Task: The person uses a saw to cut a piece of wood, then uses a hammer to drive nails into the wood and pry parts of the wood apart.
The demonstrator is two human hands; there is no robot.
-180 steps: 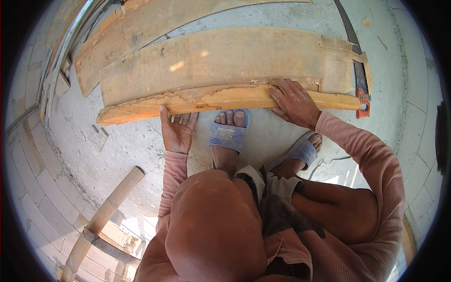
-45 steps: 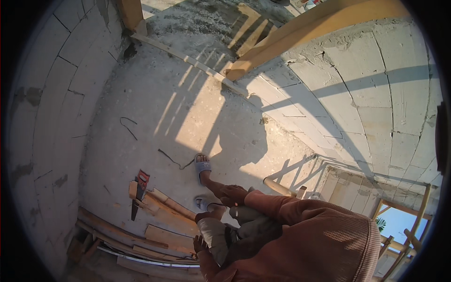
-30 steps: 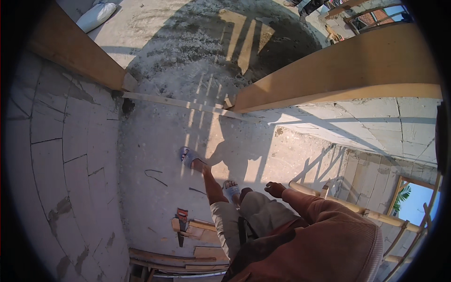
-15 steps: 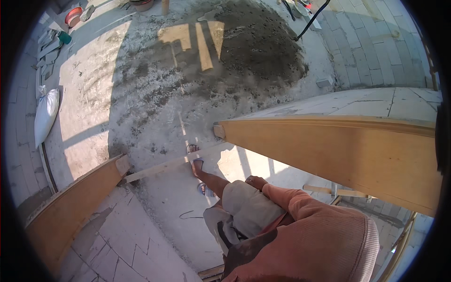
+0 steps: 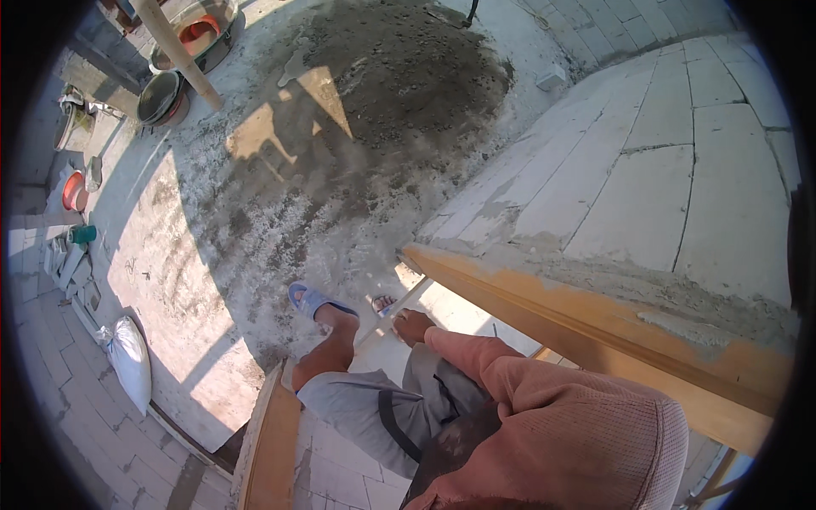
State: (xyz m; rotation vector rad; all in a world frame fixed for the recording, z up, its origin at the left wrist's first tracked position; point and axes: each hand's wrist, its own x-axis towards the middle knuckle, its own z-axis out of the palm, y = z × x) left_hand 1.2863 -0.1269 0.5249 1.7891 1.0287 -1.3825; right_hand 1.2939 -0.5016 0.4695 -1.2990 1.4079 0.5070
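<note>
By the frame (image 5: 561,321), I can't tell whether the right hand (image 5: 411,325) is loose or gripping, and the strip (image 5: 416,292) could snag the right slipper (image 5: 386,311).

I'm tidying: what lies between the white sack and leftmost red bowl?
In the head view, a green container and pale slabs lie between the sack and bowl.

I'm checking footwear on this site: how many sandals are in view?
2: one blue sandal, left of picture centre; the second sandal, close beside the right hand, partly hidden.
</note>
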